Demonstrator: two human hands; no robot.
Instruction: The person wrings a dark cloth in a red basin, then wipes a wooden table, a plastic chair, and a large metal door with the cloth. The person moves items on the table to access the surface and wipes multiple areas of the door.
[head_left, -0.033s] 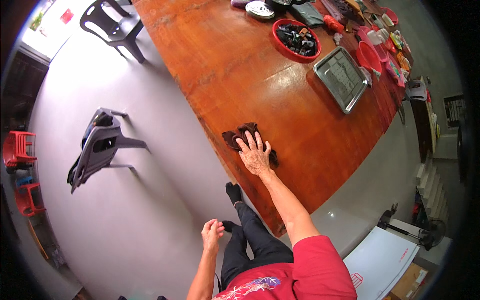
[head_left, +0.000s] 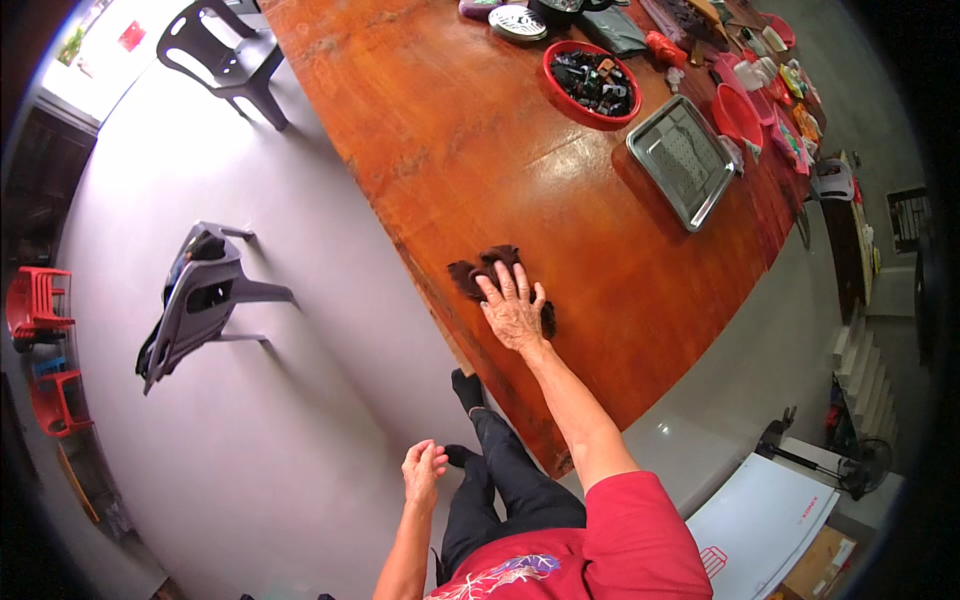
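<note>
A bunched dark brown cloth (head_left: 499,259) lies on the orange-brown wooden table (head_left: 440,150), close to its left edge. My right hand (head_left: 513,312) holds it down from above, palm low and fingers somewhat spread over the folds. Bits of the cloth stick out past the fingertips and on the right side of the hand. Away from the table, my left hand (head_left: 424,470) hangs over the floor beside my legs. Its fingers are loosely curled in, and nothing shows in them.
Farther up the table are a metal tray (head_left: 684,165), a red basin (head_left: 552,92) with dark small items, a round white-patterned lid (head_left: 518,22) and pink-red containers (head_left: 737,115). Grey plastic chairs (head_left: 205,285) stand left on the floor. A white box (head_left: 765,525) sits lower right.
My right hand and the cloth stay at nearly the same spot, with the cloth's folds slightly altered. My left hand has hardly moved.
</note>
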